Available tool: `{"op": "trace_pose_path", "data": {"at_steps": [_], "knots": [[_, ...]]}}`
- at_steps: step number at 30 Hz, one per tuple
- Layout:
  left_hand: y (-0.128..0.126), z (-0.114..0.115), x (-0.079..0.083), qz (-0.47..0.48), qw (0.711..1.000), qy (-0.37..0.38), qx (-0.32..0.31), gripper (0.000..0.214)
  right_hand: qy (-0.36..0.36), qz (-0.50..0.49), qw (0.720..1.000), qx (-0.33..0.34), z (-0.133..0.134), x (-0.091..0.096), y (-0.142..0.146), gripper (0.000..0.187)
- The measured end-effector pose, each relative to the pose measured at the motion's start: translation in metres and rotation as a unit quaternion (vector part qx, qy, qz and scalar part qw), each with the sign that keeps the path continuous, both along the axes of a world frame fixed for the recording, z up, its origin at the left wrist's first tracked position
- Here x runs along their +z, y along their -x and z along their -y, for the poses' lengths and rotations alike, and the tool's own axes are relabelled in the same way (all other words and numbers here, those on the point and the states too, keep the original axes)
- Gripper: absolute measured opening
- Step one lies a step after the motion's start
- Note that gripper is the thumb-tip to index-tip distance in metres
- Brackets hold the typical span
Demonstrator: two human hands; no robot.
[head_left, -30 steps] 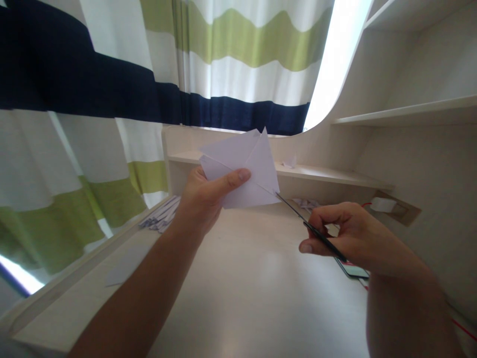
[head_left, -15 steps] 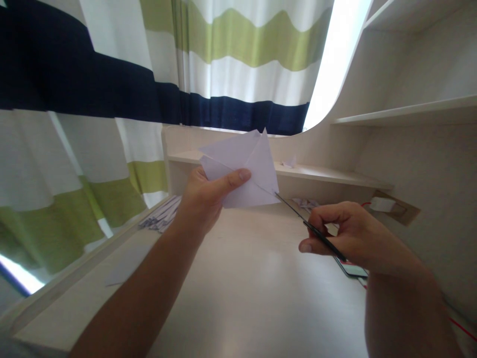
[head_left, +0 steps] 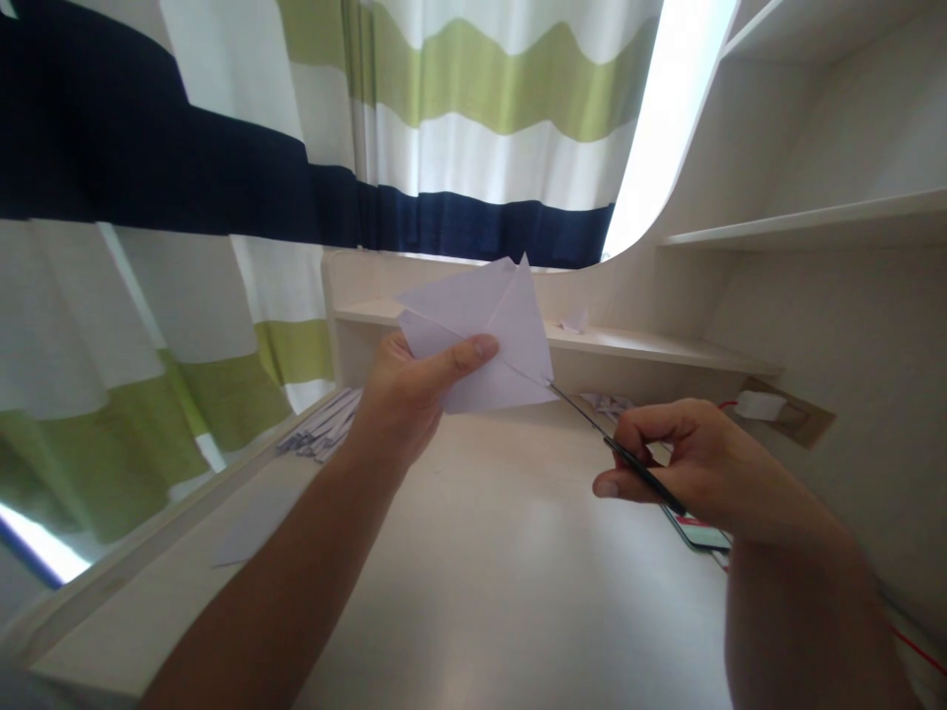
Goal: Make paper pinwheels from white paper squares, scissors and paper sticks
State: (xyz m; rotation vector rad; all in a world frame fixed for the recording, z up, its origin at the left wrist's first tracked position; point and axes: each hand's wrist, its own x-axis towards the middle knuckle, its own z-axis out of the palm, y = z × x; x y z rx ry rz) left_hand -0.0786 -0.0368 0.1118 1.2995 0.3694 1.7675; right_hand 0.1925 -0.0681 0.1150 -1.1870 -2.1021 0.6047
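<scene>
My left hand [head_left: 410, 390] holds a folded white sheet of paper [head_left: 488, 330] up above the desk, thumb pressed on its lower part. My right hand [head_left: 692, 463] grips a pair of dark scissors [head_left: 592, 424] whose thin blades point up and left, their tip meeting the paper's lower right corner. Both hands hover over the pale desk top [head_left: 480, 572].
A bundle of paper strips [head_left: 318, 429] lies at the desk's left edge and a grey paper piece [head_left: 248, 523] nearer me. A phone [head_left: 699, 532] lies under my right hand. A low shelf [head_left: 628, 343] with a paper scrap, wall shelves and a striped curtain [head_left: 296, 148] surround the desk.
Almost nothing differs; the scissors and right hand have shifted very slightly, with the blade tip staying at the paper's corner.
</scene>
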Motion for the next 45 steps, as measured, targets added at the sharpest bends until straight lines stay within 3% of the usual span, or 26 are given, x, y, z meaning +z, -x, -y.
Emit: {"op": "trace_pose_path", "data": {"at_steps": [10,16,24,27,34,45], "knots": [[0.000,0.002,0.001,0.010,1.000,0.010,0.003,0.044,0.038,0.018,0.999,0.000,-0.004,-0.003,-0.003,0.051],[0.008,-0.013,-0.001,-0.009,0.999,0.027,0.015,0.049,0.045,0.009,0.999,-0.013,-0.010,-0.002,-0.008,0.045],[0.013,-0.019,-0.009,-0.195,0.976,0.073,-0.061,0.033,-0.032,-0.142,0.985,-0.088,-0.012,0.000,-0.001,0.041],[0.008,-0.015,-0.010,-0.227,0.967,0.083,-0.086,0.031,-0.045,-0.165,0.982,-0.081,-0.009,0.001,0.000,0.039],[0.005,-0.012,-0.011,-0.233,0.967,0.071,-0.067,0.026,-0.026,-0.129,0.990,-0.046,-0.005,0.002,-0.005,0.034],[0.012,-0.008,-0.007,-0.232,0.972,0.043,-0.018,0.022,-0.050,0.006,0.995,-0.090,-0.002,0.004,-0.006,0.050]]}}
